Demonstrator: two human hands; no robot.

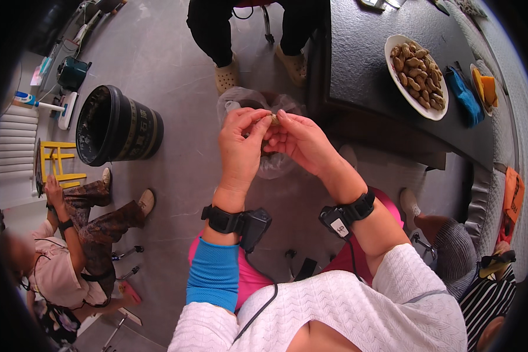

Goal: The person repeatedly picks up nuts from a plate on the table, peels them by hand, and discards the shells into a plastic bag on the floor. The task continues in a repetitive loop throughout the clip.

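My left hand and my right hand meet over a bin lined with a clear plastic bag. Between the fingertips of both hands is a small tan piece, apparently a peanut. Thumb and forefinger of each hand pinch it, and my right hand's other fingers are curled below. My hands hide most of what lies in the bag. On the dark table to the right stands a white oval dish heaped with unshelled peanuts.
A black bucket and a yellow stool stand at the left, near a seated person. Another person's legs are beyond the bag. The dark table also bears a blue cloth item and a plate of orange pieces. More people sit lower right.
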